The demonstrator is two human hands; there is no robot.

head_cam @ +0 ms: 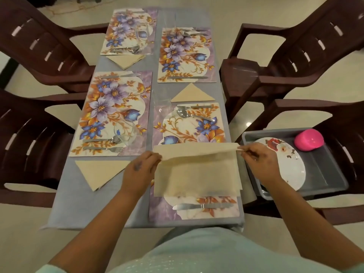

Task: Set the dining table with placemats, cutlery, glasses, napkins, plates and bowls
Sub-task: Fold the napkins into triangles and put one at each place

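Napkin folding is the step in hand: her left hand and right hand each pinch a top corner of the tissue, lifted over the nearest placemat, just above its knife. Three folded triangles already lie beside the other mats, so next she likely needs a corner-to-corner fold. Plates wait in the grey tub right of that placemat.

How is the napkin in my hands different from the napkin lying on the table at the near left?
The held napkin is an open rectangle; the near-left napkin is folded into a triangle. The held one is lifted at its far edge by the left hand and right hand over a placemat; the other lies flat on the tablecloth. Both are beige.
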